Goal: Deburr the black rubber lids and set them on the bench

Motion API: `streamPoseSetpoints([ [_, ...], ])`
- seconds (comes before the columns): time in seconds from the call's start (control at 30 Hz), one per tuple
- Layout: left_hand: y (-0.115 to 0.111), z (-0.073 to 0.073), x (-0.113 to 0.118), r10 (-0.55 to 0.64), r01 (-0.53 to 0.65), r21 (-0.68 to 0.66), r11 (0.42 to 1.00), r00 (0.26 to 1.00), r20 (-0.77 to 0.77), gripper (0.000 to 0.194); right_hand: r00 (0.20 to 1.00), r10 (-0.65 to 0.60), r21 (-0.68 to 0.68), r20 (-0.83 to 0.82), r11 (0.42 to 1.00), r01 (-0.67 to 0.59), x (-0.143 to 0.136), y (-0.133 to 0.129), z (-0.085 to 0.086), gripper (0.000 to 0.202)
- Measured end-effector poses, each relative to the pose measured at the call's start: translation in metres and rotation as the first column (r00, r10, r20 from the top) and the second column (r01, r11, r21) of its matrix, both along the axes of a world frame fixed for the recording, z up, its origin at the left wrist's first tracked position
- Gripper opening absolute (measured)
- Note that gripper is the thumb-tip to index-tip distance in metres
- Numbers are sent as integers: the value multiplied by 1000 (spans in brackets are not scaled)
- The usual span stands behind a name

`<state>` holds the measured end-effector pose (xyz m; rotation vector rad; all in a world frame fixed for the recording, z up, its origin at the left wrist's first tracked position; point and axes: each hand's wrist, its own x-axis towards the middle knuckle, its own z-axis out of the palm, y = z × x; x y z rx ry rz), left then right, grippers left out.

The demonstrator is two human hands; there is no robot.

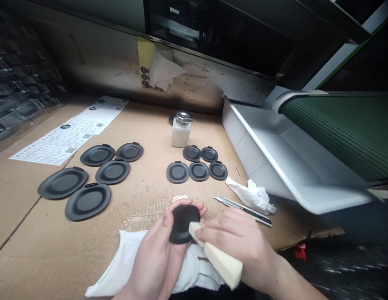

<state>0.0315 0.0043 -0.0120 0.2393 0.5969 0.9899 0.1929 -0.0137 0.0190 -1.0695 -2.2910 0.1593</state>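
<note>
My left hand [156,254] holds a black rounded disc [181,221] between its thumb and fingers, just above a white cloth [115,262]. In my right hand [240,246] is a cream-coloured block [223,260], its upper end against the disc's right edge. Behind my hands, several smaller black discs [199,171] lie in two rows on the cardboard. Larger black discs [87,201] are grouped at the left. A utility knife [246,209] lies just beyond my right hand, beside a crumpled white tissue [253,196].
A white bottle with a metal top [181,133] stands behind the smaller discs. Printed sheets [59,139] lie at the back left of the cardboard surface [150,116]. On the right are a white tray [269,158] and a green conveyor belt [344,129].
</note>
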Motion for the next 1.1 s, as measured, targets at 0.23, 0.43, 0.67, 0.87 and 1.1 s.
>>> streamPoseSetpoints([
  [0.23, 2, 2, 1, -6, 5, -29, 1000, 999, -41, 29, 1000, -18, 33, 14, 999, 18, 5, 12, 3, 24],
  [0.43, 2, 4, 1, -26, 26, -6, 1000, 998, -52, 28, 997, -26, 64, 74, 998, 21, 4, 13, 7, 19],
  [0.67, 2, 6, 1, -37, 37, -7, 999, 999, -25, 30, 997, -69, 10, 33, 998, 69, 6, 8, 5, 22],
  [0.87, 1, 6, 1, -8, 8, -13, 1000, 997, -74, 26, 998, -65, 59, 22, 996, 63, 4, 11, 5, 19],
  [1.1, 0, 14, 3, -2, -1, -41, 999, 998, -56, 25, 996, -83, 73, 40, 994, 80, 1, 9, 7, 18],
])
